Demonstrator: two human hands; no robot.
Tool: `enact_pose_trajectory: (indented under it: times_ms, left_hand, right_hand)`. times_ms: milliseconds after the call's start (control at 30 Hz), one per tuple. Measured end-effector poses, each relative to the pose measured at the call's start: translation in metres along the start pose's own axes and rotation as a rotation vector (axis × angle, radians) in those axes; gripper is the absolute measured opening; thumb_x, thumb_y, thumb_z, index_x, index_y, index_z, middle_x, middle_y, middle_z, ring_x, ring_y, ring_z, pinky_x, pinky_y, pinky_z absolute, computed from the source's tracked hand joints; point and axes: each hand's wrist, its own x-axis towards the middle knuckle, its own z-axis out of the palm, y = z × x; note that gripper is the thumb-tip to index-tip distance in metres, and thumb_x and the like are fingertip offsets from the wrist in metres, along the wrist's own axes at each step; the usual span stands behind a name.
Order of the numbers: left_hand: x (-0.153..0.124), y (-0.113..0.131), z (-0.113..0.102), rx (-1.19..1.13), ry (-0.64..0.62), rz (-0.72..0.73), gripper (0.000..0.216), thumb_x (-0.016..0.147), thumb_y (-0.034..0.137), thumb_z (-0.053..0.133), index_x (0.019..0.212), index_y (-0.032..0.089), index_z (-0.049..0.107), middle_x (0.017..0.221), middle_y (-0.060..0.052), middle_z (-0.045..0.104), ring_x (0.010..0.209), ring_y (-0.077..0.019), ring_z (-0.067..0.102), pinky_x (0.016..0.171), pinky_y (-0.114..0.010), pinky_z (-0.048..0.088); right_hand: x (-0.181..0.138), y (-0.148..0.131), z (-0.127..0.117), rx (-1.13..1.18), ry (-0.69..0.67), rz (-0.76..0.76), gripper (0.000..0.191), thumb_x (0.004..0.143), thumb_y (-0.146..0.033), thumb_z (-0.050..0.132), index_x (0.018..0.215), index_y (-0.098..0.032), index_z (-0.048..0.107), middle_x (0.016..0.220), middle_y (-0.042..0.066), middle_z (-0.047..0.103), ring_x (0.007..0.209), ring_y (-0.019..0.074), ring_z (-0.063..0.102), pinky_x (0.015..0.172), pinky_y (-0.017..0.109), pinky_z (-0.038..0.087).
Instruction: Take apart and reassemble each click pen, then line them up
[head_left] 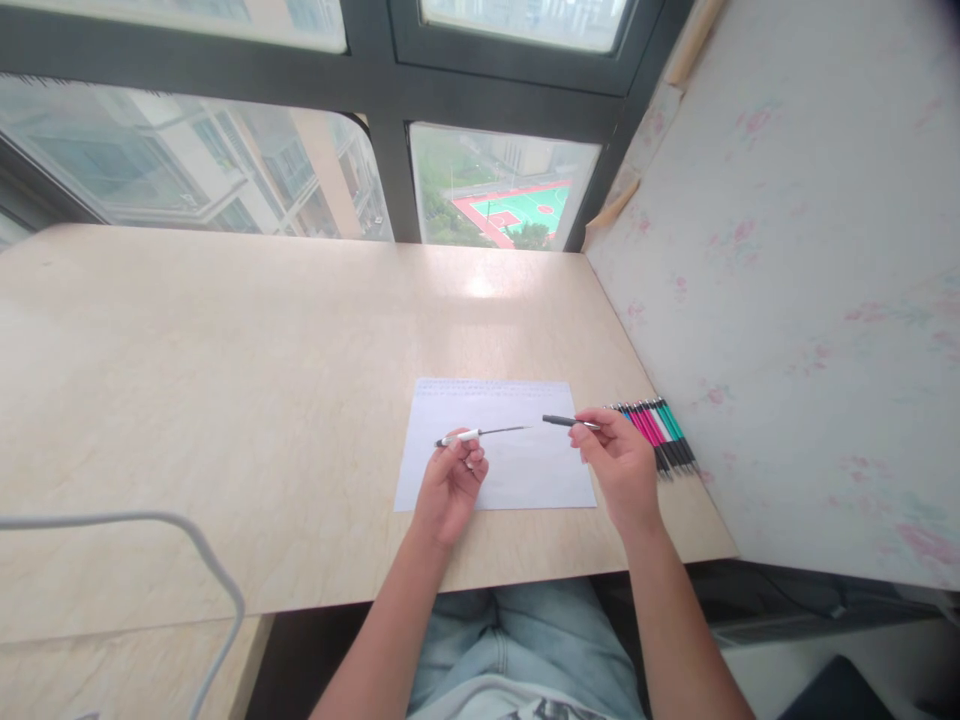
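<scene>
Above a white sheet of paper (510, 480), my left hand (454, 485) pinches the white half of a pen (460, 437). A thin dark refill (504, 430) sticks out of it toward the right. To the right, my right hand (619, 460) grips a dark pen barrel (556, 420), its end facing the refill's tip. A small gap separates the two parts. Beyond my right hand lies a row of several pens (667, 435) with pink, white, teal and black barrels, partly hidden by that hand.
The pale desk (225, 400) meets a floral-papered wall (810, 330) on the right and a dark window frame (397, 170) at the back. A grey cable or tube (180, 520) curves over the front left. Faint lines of writing run along the paper's top.
</scene>
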Motion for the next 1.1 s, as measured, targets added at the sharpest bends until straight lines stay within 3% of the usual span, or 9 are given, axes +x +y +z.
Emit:
enact_pose_trajectory:
  times_ms: [133,233,433,667,1100]
  left_hand:
    - [0.0,0.0,-0.001,-0.007,0.001,0.008,0.017,0.075,0.018,0.075,0.09,0.014,0.068,0.077,-0.002,0.063,0.065,-0.0072,0.057,0.064,-0.019,0.05]
    - [0.0,-0.001,-0.002,0.005,0.002,0.016,0.017,0.076,0.019,0.074,0.091,0.014,0.068,0.078,-0.002,0.064,0.065,-0.0074,0.057,0.064,-0.019,0.051]
    - [0.0,-0.003,-0.004,0.026,-0.016,0.016,0.017,0.077,0.018,0.074,0.092,0.014,0.069,0.079,-0.003,0.065,0.068,-0.0081,0.058,0.064,-0.019,0.05]
    - [-0.001,-0.003,-0.002,0.058,-0.019,0.009,0.018,0.075,0.019,0.075,0.091,0.014,0.069,0.078,-0.003,0.065,0.068,-0.0086,0.059,0.065,-0.02,0.05]
    - [-0.001,-0.003,0.001,0.084,0.003,0.028,0.018,0.075,0.019,0.075,0.091,0.014,0.07,0.077,-0.003,0.064,0.066,-0.0084,0.057,0.063,-0.019,0.049]
  right_hand:
    - [0.005,0.031,0.011,-0.366,-0.052,0.025,0.018,0.079,-0.034,0.063,0.089,-0.02,0.067,0.081,0.004,0.071,0.07,0.019,0.065,0.063,0.03,0.048]
    - [0.003,0.048,0.023,-0.615,0.003,0.026,0.018,0.082,-0.033,0.057,0.088,-0.02,0.067,0.079,0.004,0.071,0.069,0.0191,0.064,0.063,0.029,0.043]
    - [-0.003,0.057,0.039,-0.957,0.084,-0.076,0.019,0.087,-0.035,0.053,0.08,-0.02,0.064,0.079,0.005,0.067,0.081,0.0213,0.059,0.059,0.028,0.03]
    - [-0.001,0.057,0.041,-1.036,0.034,-0.012,0.019,0.086,-0.037,0.057,0.078,-0.021,0.061,0.075,0.003,0.063,0.075,0.0186,0.055,0.056,0.029,0.022]
    - [-0.006,0.053,0.037,-0.987,0.031,-0.007,0.019,0.087,-0.038,0.056,0.085,-0.021,0.061,0.077,0.002,0.062,0.076,0.0181,0.054,0.058,0.027,0.024]
